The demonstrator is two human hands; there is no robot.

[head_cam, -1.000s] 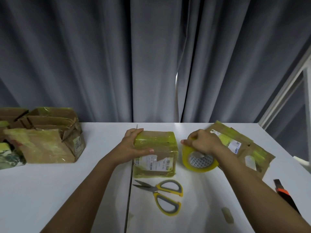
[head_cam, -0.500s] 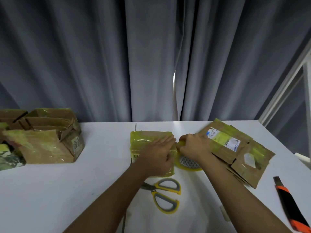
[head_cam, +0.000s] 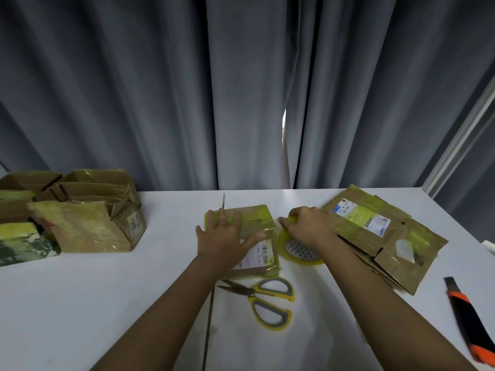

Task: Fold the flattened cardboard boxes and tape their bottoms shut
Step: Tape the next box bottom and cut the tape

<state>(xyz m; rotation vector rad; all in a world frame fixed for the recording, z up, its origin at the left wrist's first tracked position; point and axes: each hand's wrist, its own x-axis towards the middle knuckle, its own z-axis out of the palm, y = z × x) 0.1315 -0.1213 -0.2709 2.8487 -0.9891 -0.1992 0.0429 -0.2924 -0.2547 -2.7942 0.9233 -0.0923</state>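
Note:
A small folded cardboard box with yellowish tape and a white barcode label stands at the middle of the white table. My left hand lies flat on its top with fingers spread, pressing down. Just right of the box sits a yellow tape roll; my right hand grips its upper rim with curled fingers. A stack of flattened cardboard boxes lies to the right, partly under my right forearm.
Yellow-handled scissors lie in front of the box. An orange and black utility knife lies near the right edge. Several folded boxes are grouped at the back left. Grey curtains hang behind the table.
My left hand slid from the box's right edge near the tape roll leftward across its top and now lies flat on it. The right hand stays on the tape roll.

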